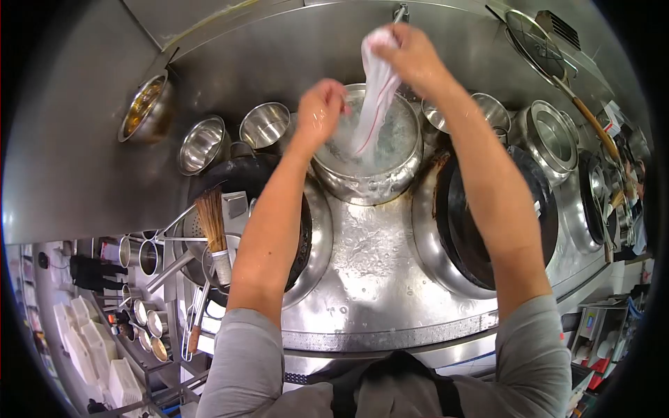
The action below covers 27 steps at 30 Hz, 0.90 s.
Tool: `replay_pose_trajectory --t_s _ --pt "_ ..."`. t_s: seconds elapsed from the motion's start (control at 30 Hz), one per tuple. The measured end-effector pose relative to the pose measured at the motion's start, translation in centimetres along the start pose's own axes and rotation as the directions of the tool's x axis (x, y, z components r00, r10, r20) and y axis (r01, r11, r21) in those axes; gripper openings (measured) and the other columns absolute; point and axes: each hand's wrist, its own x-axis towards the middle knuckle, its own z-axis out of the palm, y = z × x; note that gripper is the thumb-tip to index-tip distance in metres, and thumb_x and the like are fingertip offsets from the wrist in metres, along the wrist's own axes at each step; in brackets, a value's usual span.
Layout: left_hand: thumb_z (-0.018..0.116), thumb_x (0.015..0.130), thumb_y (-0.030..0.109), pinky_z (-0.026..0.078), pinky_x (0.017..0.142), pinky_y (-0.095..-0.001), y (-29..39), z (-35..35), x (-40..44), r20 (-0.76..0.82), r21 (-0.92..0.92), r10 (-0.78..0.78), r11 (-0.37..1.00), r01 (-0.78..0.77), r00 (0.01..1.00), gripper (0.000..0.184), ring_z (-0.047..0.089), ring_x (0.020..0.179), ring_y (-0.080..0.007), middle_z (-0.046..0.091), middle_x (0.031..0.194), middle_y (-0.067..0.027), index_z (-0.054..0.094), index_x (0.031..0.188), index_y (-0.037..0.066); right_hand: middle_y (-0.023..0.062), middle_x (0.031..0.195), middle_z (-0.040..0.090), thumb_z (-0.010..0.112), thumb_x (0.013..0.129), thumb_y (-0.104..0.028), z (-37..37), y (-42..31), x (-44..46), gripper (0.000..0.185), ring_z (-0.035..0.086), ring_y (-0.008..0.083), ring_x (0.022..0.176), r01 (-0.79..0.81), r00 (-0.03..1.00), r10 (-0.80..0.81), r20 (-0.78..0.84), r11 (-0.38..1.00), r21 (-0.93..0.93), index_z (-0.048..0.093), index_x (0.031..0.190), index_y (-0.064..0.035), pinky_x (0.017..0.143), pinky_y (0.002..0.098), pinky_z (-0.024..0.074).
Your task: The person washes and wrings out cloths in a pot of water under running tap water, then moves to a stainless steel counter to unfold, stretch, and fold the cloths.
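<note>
A white cloth (378, 90) with a red stripe hangs from my right hand (412, 57), which grips its top end. The cloth's lower end hangs over a large round steel pot (369, 188) of water, at its surface or just above it; which one I cannot tell. My left hand (322, 110) is at the pot's left rim, wet, with its fingers curled; what is between them, if anything, is hidden. A tap (401, 12) stands behind the pot, partly covered by my right hand.
Black woks flank the pot, left (301, 240) and right (463, 230). Steel bowls (265, 125) line the back. A bamboo brush (211, 217) and long-handled tools lie at the left. The steel counter (362, 258) is wet. A wooden-handled strainer (589, 118) leans at the right.
</note>
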Motion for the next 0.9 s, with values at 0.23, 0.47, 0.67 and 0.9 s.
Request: replay_pose_trajectory --t_s 0.23,0.47,0.67,0.9 --pt "0.062 0.096 0.023 0.051 0.07 -0.031 12.6 1.4 1.2 -0.21 0.321 0.361 0.903 -0.285 0.908 0.027 0.066 0.073 -0.0182 0.069 0.081 -0.0086 0.069 0.103 -0.002 0.0164 0.087 0.068 0.066 0.087 -0.014 -3.2 -10.6 5.5 0.024 0.064 0.0228 0.077 0.099 0.986 -0.1 -0.131 0.995 -0.019 0.063 0.102 0.0049 0.067 0.0364 0.0522" --pt "0.069 0.091 0.025 0.043 0.054 -0.0273 8.4 -0.1 3.2 -0.175 -0.274 -0.017 0.961 -0.033 0.984 0.023 0.054 0.06 -0.0067 0.064 0.068 0.0015 0.073 0.082 0.004 0.0161 0.096 0.07 0.081 0.076 -0.025 -2.8 -5.3 1.4 0.047 0.068 0.0243 0.085 -0.028 0.954 0.171 0.247 0.869 -0.493 0.063 0.109 0.0019 0.076 0.0384 0.054" --pt "0.069 0.086 0.035 0.054 0.073 -0.0426 -14.8 7.9 -0.8 0.158 0.309 -0.322 0.914 0.263 0.934 0.028 0.07 0.076 -0.034 0.072 0.079 -0.0163 0.076 0.089 0.008 0.024 0.118 0.066 0.077 0.075 -0.016 8.7 19.0 -8.1 0.057 0.062 0.0406 0.114 -0.036 0.893 0.325 0.313 0.742 -0.669 0.059 0.128 -0.0017 0.097 0.0457 0.0497" --pt "0.077 0.078 0.019 0.054 0.082 -0.0346 -10.9 6.3 -1.8 0.167 -0.011 -0.237 0.97 0.242 0.957 0.032 0.07 0.09 -0.0216 0.074 0.096 -0.0163 0.073 0.104 0.0 0.0219 0.112 0.069 0.071 0.081 -0.015 7.5 16.2 -7.1 0.042 0.069 0.0324 0.101 -0.181 0.839 0.42 0.347 0.815 -0.551 0.065 0.119 0.001 0.087 0.0399 0.0537"
